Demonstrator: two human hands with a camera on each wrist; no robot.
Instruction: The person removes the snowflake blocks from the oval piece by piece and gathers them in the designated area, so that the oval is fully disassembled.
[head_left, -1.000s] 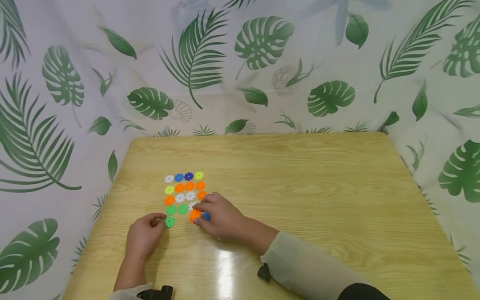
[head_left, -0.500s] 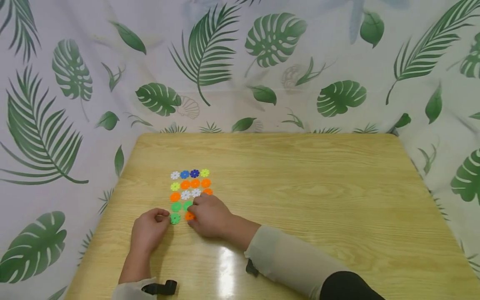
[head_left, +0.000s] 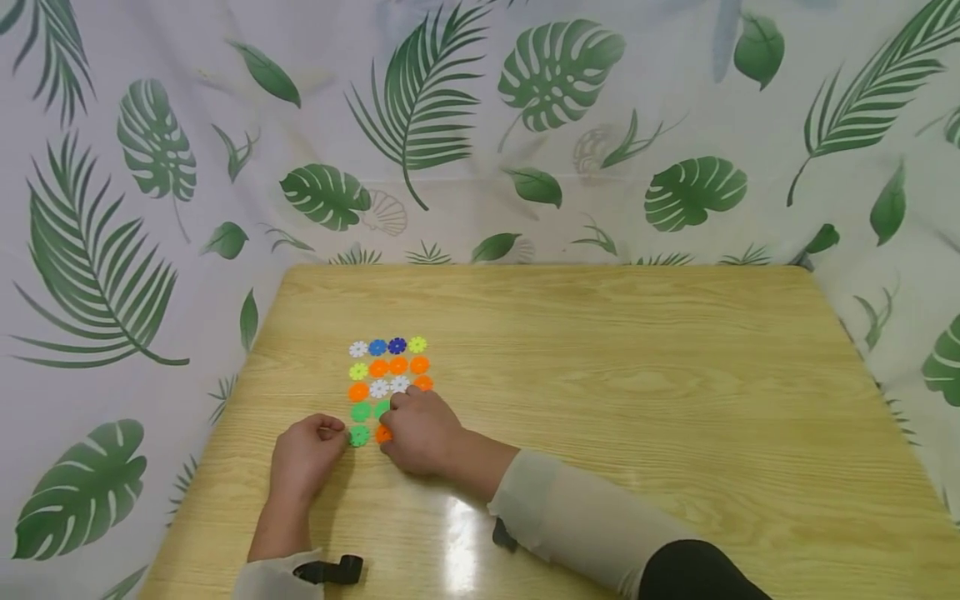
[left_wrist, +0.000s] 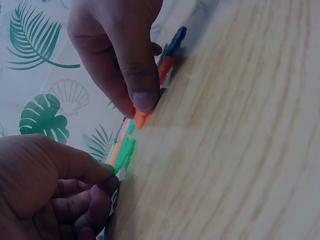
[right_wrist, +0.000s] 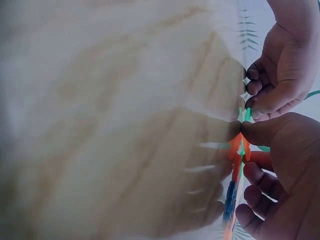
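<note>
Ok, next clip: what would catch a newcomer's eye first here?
Probably the neat grid of small flower-shaped plastic discs in white, blue, yellow, orange and green, laid flat on the wooden table left of centre. At the grid's near edge the left hand touches a green disc, while the right hand presses on an orange disc beside it. A leaf-print curtain surrounds the table.
</note>
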